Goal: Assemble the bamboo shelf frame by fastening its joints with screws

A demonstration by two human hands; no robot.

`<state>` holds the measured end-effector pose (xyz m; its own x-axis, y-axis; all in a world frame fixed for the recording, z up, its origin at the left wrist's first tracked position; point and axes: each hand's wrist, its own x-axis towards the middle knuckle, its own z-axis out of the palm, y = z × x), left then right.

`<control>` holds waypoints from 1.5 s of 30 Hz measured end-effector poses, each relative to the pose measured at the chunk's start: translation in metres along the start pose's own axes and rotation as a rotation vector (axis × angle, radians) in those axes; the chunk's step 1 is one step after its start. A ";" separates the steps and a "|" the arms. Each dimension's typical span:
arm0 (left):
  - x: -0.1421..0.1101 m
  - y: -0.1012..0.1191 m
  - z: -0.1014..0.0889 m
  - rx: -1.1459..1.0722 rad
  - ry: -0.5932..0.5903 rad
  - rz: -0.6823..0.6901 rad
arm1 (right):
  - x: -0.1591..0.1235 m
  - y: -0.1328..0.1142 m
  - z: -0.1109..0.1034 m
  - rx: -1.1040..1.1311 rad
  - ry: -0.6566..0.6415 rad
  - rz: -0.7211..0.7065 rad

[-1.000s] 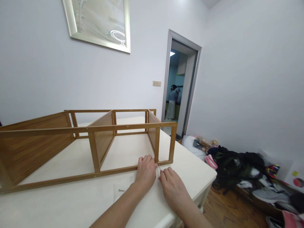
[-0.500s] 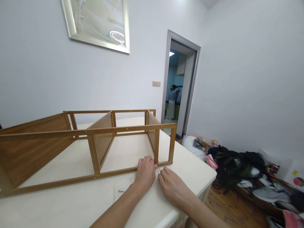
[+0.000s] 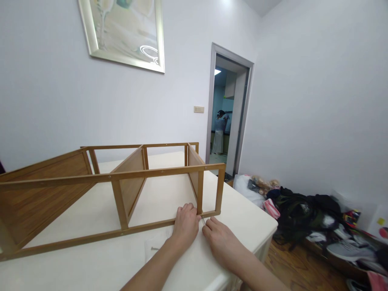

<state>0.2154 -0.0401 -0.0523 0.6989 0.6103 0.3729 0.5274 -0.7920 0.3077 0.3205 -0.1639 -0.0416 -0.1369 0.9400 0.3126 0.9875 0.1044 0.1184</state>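
A brown wooden shelf rack (image 3: pixel 178 171) lies on its side on a white table (image 3: pixel 245 214). My left hand (image 3: pixel 186 224) is closed around its lower front rail, beside the right-hand upright. Just to the right, my right hand (image 3: pixel 220 238) pinches a thin metal hex key (image 3: pixel 203 220), whose tip meets the rail at the foot of that upright. The fingers hide most of the key, and the bolt at its tip is too small to make out. Left of my left wrist lies a clear plastic bag (image 3: pixel 150 245) with a screw (image 3: pixel 154 248).
The table's right corner (image 3: pixel 276 224) is beyond my right hand. On the floor at right lies a heap of clothes and bags (image 3: pixel 303 214), with a grey shoe (image 3: pixel 345 248). A person (image 3: pixel 218 131) stands past the doorway (image 3: pixel 212 101); a framed picture (image 3: pixel 127 62) hangs on the wall.
The whole view has shifted slightly, with the rack and hands now lower in the picture. The hex key has tilted a little between my right fingers; both hands keep their places at the rail.
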 end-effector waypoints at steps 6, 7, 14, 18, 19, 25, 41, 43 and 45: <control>-0.001 0.003 -0.004 0.010 -0.007 -0.021 | -0.002 0.009 -0.007 0.145 -0.001 0.006; -0.001 0.004 -0.005 0.012 -0.010 -0.024 | -0.003 0.010 -0.007 0.171 0.015 0.003; -0.001 0.004 -0.008 0.020 -0.008 0.003 | -0.005 0.012 -0.003 0.235 0.070 0.018; -0.001 0.004 -0.007 0.042 -0.009 0.001 | -0.002 0.007 -0.003 0.122 0.029 -0.014; -0.001 0.004 -0.006 0.045 -0.010 0.000 | -0.001 0.007 -0.003 0.111 0.024 -0.018; -0.001 0.004 -0.005 0.041 -0.005 -0.003 | -0.004 0.007 -0.004 0.136 0.049 0.009; 0.003 0.004 0.001 0.054 0.002 -0.068 | -0.012 -0.013 -0.003 0.394 0.281 0.011; 0.002 0.003 0.003 0.046 0.010 -0.063 | -0.013 -0.009 -0.007 0.514 0.391 0.052; 0.000 0.003 0.003 0.045 0.052 -0.047 | -0.011 -0.005 -0.015 0.582 0.490 0.067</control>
<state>0.2188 -0.0424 -0.0542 0.6474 0.6463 0.4040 0.5811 -0.7616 0.2871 0.3160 -0.1798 -0.0312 0.0393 0.7126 0.7004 0.8583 0.3349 -0.3888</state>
